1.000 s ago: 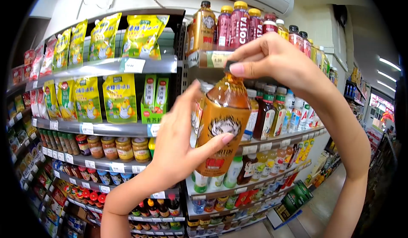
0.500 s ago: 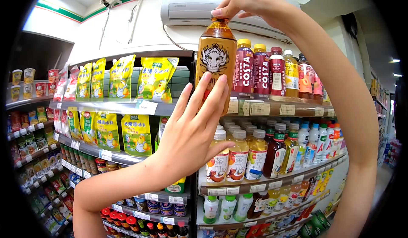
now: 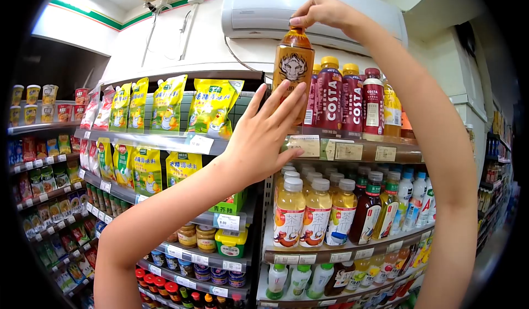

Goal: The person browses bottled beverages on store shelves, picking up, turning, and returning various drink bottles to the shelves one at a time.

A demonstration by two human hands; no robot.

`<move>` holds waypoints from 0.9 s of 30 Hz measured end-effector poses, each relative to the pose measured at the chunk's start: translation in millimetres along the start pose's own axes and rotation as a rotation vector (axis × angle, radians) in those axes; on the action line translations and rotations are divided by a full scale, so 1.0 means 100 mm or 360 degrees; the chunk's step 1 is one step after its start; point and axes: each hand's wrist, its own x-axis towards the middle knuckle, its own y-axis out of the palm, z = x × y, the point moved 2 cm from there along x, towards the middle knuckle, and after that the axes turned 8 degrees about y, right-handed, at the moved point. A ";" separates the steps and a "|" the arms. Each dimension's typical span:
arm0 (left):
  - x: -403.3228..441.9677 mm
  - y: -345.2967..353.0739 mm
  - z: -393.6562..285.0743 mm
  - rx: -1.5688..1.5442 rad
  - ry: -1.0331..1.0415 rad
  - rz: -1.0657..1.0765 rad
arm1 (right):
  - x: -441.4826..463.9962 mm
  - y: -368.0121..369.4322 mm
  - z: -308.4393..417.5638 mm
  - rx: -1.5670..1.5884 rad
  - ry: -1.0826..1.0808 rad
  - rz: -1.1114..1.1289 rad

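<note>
My right hand (image 3: pixel 324 13) pinches the cap of an amber drink bottle (image 3: pixel 293 58) with a white tiger face on its front. The bottle stands nearly upright at the left end of the upper drinks shelf. My left hand (image 3: pixel 259 135) lies against the bottle's lower front, fingers stretched and spread, palm turned away from me. It hides the bottle's base, so I cannot tell whether the base rests on the shelf. Just right of the bottle are dark red Costa bottles (image 3: pixel 330 97) with yellow caps.
The upper shelf edge (image 3: pixel 374 153) carries price tags. Below stand several clear tea bottles (image 3: pixel 289 215). Yellow seasoning pouches (image 3: pixel 215 110) hang or stand on the left shelves. An air conditioner (image 3: pixel 314 11) is mounted above, close to my right hand.
The bottle has moved farther from me, toward the shelf beside the Costa bottles, both hands travelling with it. The view has shifted slightly, so the shelves appear farther right.
</note>
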 end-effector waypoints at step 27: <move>0.01 0.48 0.33 -0.0778 -0.0691 -0.0467 | 0.27 0.57 -0.59 -0.0293 0.0178 0.0237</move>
